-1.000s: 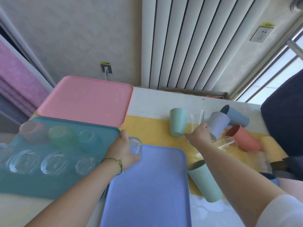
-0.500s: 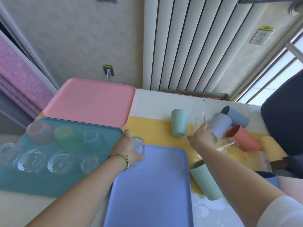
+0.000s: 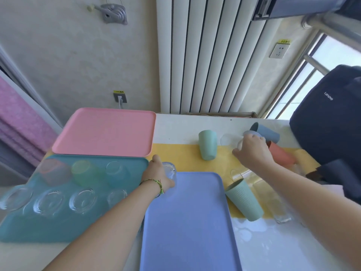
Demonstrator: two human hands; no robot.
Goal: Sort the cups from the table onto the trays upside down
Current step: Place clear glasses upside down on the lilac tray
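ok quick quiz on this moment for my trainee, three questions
1. True or false: the right hand grips a tilted glass.
2. What does the left hand hold? A small clear glass; B spoon; C sponge.
3. Which tray already bears upturned cups?
Key: 1 true; 2 A; 3 teal tray.

Bright window daylight, motion blur, wide-angle distortion

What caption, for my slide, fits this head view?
Left hand holds a clear glass at a corner of the blue tray; right hand grips a second glass.
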